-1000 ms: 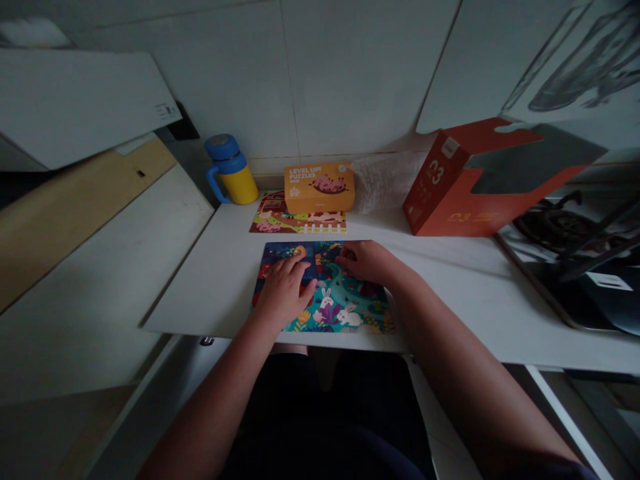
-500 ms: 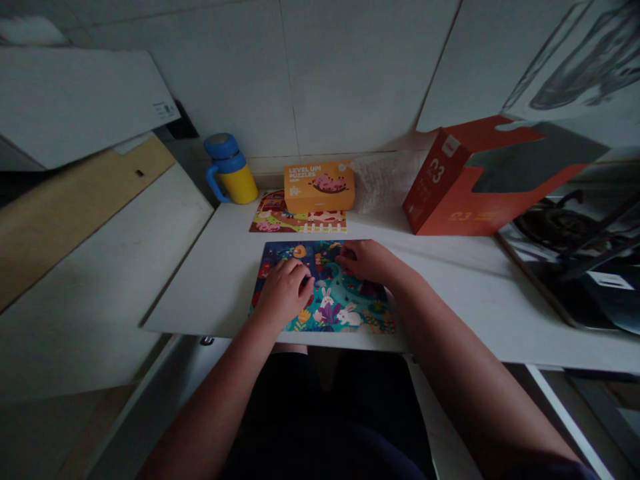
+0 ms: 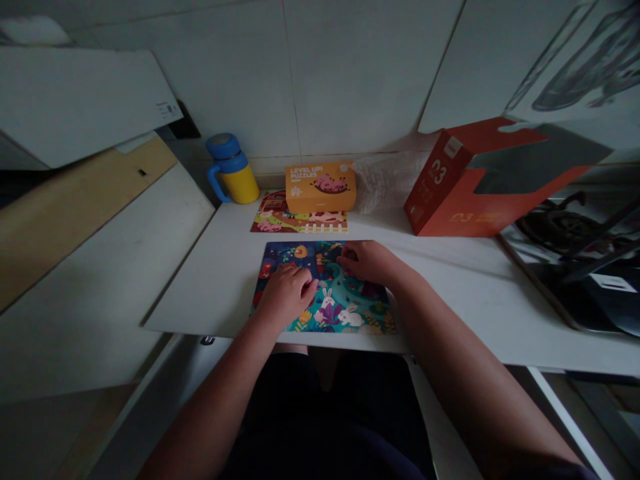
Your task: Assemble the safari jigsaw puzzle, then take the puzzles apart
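Note:
A colourful jigsaw puzzle (image 3: pixel 345 310) with white rabbits lies flat on the white counter (image 3: pixel 450 293) in front of me. My left hand (image 3: pixel 286 293) rests on its left half with the fingers curled under, knuckles up. My right hand (image 3: pixel 367 261) lies on the upper right part of the picture, fingers bent and pressing down near the top edge. Whether either hand holds a loose piece is hidden. A second finished puzzle (image 3: pixel 280 220) lies behind it.
A small orange puzzle box (image 3: pixel 320 187) stands on the rear puzzle. A yellow and blue flask (image 3: pixel 233 170) stands at the back left, a clear plastic bag (image 3: pixel 385 180) and a large red box (image 3: pixel 465 180) at the back right. A gas hob (image 3: pixel 575 260) is on the right.
My left hand has slid a little down and back on the puzzle and its fingers have curled in. The right hand has barely moved.

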A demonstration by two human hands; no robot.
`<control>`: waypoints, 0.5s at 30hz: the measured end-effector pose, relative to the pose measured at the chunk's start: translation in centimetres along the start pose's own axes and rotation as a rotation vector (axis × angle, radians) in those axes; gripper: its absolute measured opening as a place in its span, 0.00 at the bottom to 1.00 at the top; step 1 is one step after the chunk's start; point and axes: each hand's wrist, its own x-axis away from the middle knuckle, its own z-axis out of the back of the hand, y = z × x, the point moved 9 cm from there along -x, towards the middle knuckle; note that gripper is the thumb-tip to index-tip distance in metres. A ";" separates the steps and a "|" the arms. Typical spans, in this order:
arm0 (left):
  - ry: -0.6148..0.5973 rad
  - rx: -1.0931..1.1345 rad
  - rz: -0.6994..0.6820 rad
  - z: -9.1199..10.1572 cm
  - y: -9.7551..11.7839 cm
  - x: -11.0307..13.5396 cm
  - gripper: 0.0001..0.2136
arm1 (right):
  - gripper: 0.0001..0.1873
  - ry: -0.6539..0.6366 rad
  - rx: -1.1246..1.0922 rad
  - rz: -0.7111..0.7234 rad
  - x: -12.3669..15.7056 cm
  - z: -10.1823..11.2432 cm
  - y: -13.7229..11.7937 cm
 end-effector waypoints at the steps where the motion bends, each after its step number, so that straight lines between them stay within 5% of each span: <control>1: -0.001 0.002 -0.002 0.0 0.0 0.0 0.13 | 0.12 0.002 0.004 -0.001 0.0 0.0 0.0; 15: 0.025 -0.092 0.060 0.4 -0.2 0.1 0.09 | 0.12 0.006 -0.016 -0.005 -0.1 -0.1 0.1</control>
